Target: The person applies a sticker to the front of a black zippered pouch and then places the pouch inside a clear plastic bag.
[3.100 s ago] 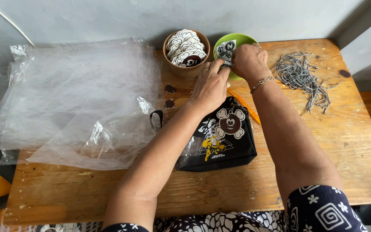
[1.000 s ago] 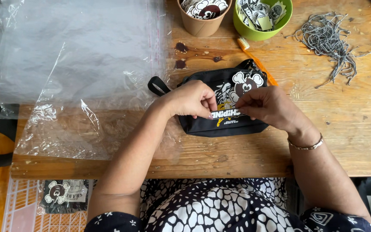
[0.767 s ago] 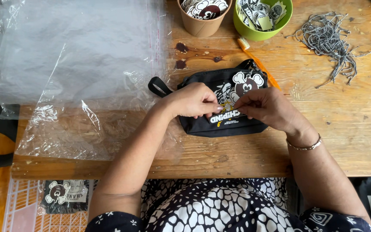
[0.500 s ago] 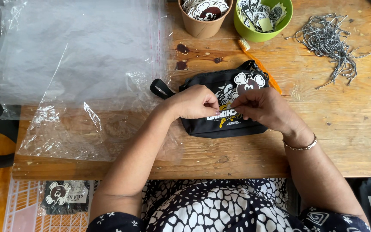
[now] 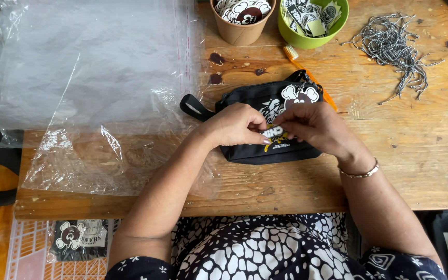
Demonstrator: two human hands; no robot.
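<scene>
Head view: left hand (image 5: 233,126) and right hand (image 5: 312,126) are both resting on black pouch (image 5: 265,150), fingertips pinching something small between them, too small to identify; green bowl (image 5: 313,21) sitting beyond right hand.

Wooden desk (image 5: 421,161) carries clear plastic bags (image 5: 89,83), spread in crinkled heap over left half. Brown paper cup (image 5: 242,31) at far edge, filled with round printed tags. Green bowl (image 5: 315,37) just beside it on right, also holding printed tags. Orange stick (image 5: 299,63) lies near bowl. Tangle of black-and-white cords (image 5: 392,44) far right. Dark stains (image 5: 215,58) near cup.
</scene>
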